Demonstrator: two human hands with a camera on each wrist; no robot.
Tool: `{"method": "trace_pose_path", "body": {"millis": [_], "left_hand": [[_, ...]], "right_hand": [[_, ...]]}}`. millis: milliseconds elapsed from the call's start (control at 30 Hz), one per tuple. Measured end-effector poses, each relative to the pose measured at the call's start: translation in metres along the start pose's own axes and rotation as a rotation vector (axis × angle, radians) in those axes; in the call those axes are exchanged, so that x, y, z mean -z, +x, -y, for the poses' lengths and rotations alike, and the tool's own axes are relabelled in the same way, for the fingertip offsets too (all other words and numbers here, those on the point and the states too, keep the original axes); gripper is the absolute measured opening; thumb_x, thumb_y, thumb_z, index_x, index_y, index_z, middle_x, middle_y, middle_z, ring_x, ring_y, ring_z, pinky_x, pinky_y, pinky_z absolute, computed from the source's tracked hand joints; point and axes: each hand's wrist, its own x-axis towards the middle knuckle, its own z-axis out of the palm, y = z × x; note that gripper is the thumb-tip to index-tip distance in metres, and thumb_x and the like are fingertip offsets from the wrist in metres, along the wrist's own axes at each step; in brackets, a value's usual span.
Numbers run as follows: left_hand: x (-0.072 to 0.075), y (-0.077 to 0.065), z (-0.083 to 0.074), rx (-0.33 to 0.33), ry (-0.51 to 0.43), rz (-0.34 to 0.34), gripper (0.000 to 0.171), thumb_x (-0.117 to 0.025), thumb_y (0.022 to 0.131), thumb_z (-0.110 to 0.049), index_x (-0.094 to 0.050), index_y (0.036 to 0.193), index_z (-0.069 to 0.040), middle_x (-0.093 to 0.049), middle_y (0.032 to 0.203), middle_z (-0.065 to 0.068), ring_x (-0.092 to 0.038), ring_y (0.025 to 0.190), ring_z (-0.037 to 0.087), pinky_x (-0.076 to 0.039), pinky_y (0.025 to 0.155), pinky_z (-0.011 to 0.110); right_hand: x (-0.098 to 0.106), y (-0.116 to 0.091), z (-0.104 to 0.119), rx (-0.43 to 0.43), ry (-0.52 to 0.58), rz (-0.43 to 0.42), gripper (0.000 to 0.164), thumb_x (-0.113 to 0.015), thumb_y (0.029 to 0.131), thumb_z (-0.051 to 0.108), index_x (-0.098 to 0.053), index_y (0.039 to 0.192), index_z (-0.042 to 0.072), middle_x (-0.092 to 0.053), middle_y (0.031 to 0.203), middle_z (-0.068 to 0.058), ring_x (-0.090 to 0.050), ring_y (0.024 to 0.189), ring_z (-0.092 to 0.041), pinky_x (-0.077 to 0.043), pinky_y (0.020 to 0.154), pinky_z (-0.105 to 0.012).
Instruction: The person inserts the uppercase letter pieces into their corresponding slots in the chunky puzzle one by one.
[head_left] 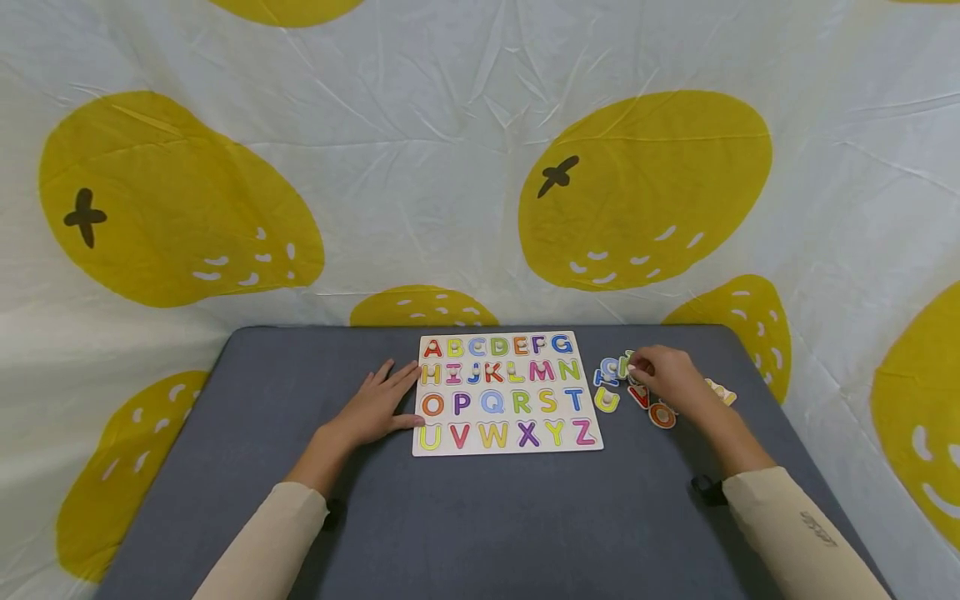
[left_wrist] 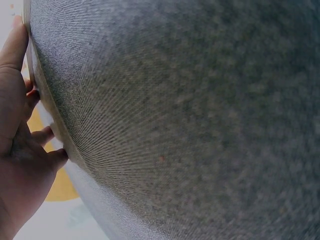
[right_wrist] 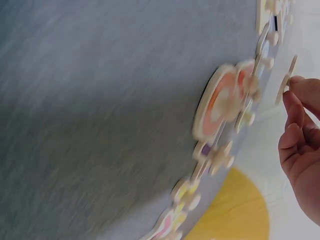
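A pale alphabet puzzle board [head_left: 480, 420] lies on the table, with rows of coloured letters from A to Z; small knobs show on several in its upper rows. My left hand [head_left: 378, 404] rests at the board's left edge, fingers spread and fingertips at the rim. Over the loose letters to the right of the board, my right hand [head_left: 667, 375] pinches a green letter piece [head_left: 624, 364] between thumb and fingers. In the right wrist view that wooden letter piece [right_wrist: 285, 82] appears edge-on, raised off the table; which letter it is I cannot tell.
Loose letter pieces lie right of the board: a yellow U [head_left: 607, 401], a red V [head_left: 640, 397], an orange O [head_left: 662, 416] and a yellowish piece [head_left: 723, 392] farther right. The grey table [head_left: 510, 525] ends at a white curtain [head_left: 427, 192] with yellow fruit shapes.
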Motion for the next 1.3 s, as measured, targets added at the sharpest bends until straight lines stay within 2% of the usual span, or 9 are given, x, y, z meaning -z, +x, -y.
{"method": "trace_pose_path", "body": {"millis": [200,533,800,1300], "left_hand": [[0.0,0.0,-0.001,0.001,-0.003,0.005,0.097,-0.07,0.091,-0.059,-0.027,0.165,-0.013,-0.027,0.171,0.007,-0.015,0.158,0.048,-0.017,0.122,0.071],[0.001,0.0,0.0,-0.006,0.002,-0.002,0.096,-0.07,0.091,-0.058,-0.029,0.165,-0.012,-0.028,0.171,0.007,-0.015,0.157,0.048,-0.018,0.122,0.071],[-0.001,0.0,0.001,-0.005,0.004,-0.001,0.097,-0.07,0.091,-0.06,-0.028,0.165,-0.012,-0.028,0.171,0.008,-0.016,0.157,0.048,-0.018,0.122,0.071],[-0.002,0.002,0.002,0.006,-0.008,0.003,0.097,-0.069,0.092,-0.06,-0.026,0.165,-0.014,-0.025,0.172,0.006,-0.013,0.158,0.046,-0.016,0.123,0.07]], "right_hand": [[-0.012,0.011,0.014,0.029,0.036,0.013,0.016,-0.073,0.095,0.009,-0.075,0.108,-0.001,-0.07,0.097,-0.013,-0.065,0.083,-0.024,-0.056,0.073,-0.042],[-0.033,0.033,0.046,0.076,0.017,0.028,0.012,-0.075,0.094,0.007,-0.075,0.104,0.0,-0.067,0.09,-0.01,-0.061,0.078,-0.02,-0.054,0.07,-0.038],[-0.047,0.049,0.057,0.101,-0.007,0.089,0.008,-0.074,0.094,0.009,-0.075,0.1,0.003,-0.065,0.087,-0.008,-0.056,0.076,-0.018,-0.052,0.071,-0.036],[-0.053,0.056,0.062,-0.005,0.003,0.14,0.01,-0.071,0.096,0.01,-0.074,0.103,0.003,-0.064,0.09,-0.009,-0.056,0.08,-0.02,-0.051,0.074,-0.036]]}}
